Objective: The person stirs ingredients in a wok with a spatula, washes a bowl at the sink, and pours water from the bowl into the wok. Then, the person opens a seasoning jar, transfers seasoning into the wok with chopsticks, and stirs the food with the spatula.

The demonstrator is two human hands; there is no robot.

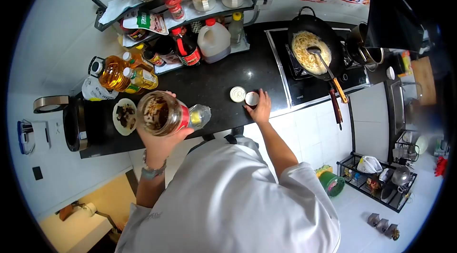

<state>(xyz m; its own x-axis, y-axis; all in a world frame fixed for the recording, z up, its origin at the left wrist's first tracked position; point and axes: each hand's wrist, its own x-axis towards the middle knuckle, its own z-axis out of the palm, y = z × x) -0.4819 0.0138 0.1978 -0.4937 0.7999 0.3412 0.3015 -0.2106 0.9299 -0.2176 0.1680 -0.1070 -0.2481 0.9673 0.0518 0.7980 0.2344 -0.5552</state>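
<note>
A single view covers the scene, worn on the person's head and looking forward and steeply down over the chest, so that the pale shirt [228,196] fills the bottom middle and the black desk [223,78] crosses above it. The lens is very wide (straight edges bow, and the corners fall to black), reaching the shelves [233,12] at upper left and the hob [309,90] at upper right. The jar [161,112] in the left grip [162,144] is near enough to be seen down its mouth, the hob farther off
</note>
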